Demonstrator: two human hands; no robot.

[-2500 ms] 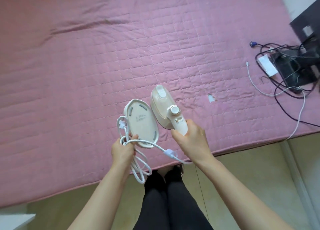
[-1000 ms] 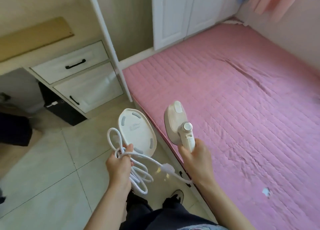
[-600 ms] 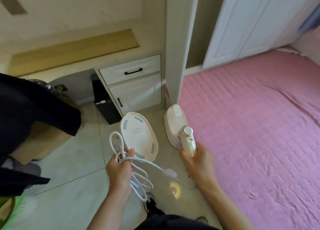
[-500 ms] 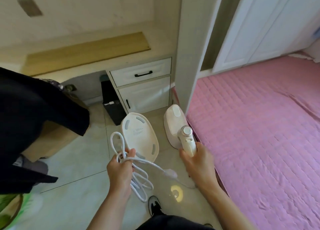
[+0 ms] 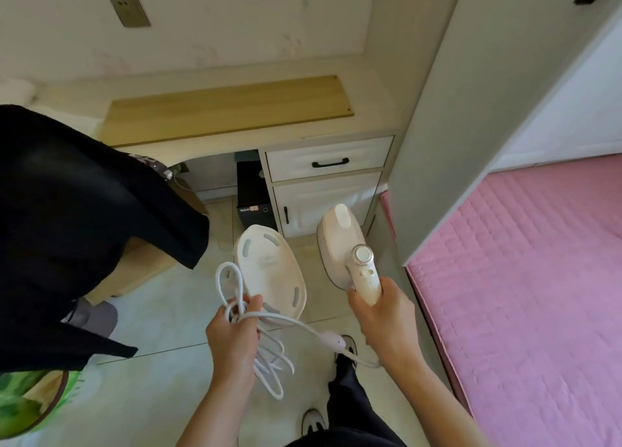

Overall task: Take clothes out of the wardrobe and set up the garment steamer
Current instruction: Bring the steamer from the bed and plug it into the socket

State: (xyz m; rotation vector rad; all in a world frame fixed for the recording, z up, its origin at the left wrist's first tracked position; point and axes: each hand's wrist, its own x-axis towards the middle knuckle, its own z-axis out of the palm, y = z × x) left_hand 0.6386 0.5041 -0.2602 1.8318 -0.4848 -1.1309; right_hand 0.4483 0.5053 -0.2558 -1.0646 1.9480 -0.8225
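Observation:
My right hand grips the handle of a cream handheld garment steamer, its head pointing away from me over the tiled floor. My left hand holds the steamer's white oval base together with the coiled white power cord, whose loops hang below my fist. The cord runs from the coil across to the steamer's handle. A black garment hangs at the left, close to my left arm.
A desk with a wooden board on it stands ahead, with white drawers and a black computer tower under it. A wall socket is above the desk. A white wardrobe panel and the pink bed are right.
I have turned from the bed to face the desk and stepped closer to it. Both hands keep the same hold on the steamer, base and cord.

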